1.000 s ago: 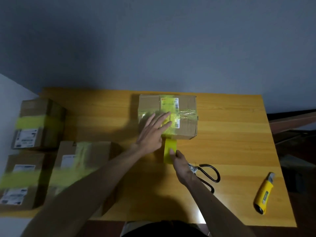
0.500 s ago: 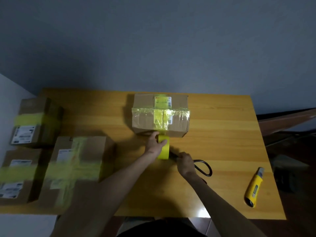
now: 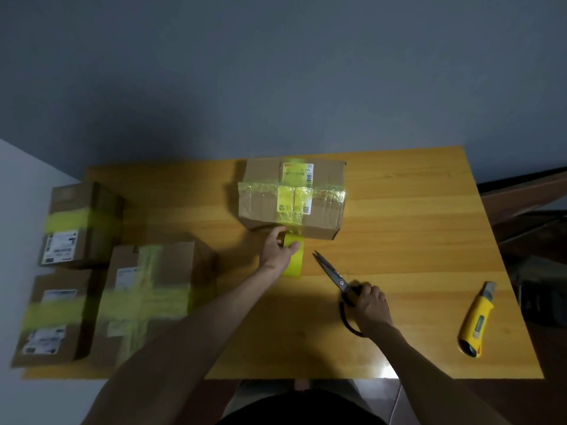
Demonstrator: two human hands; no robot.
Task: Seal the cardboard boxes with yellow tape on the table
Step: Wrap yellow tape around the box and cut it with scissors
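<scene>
Your left hand [image 3: 277,251] curls round the roll of yellow tape [image 3: 295,260], held low over the yellow-brown wooden surface [image 3: 399,240], just in front of the brown cardboard box [image 3: 264,207]. A strip runs from the roll up the box's near face. Yellow tape crosses a white label on the box top, where "015" reads beside a barcode. Your right hand [image 3: 369,302] grips the black-handled steel scissors [image 3: 333,274], blades pointing toward the roll. Labels on the three taped cardboard boxes [image 3: 171,265] at left are too blurred to read.

Wooden table [image 3: 399,216], taped boxes [image 3: 264,207], utility knife [image 3: 477,320]
</scene>
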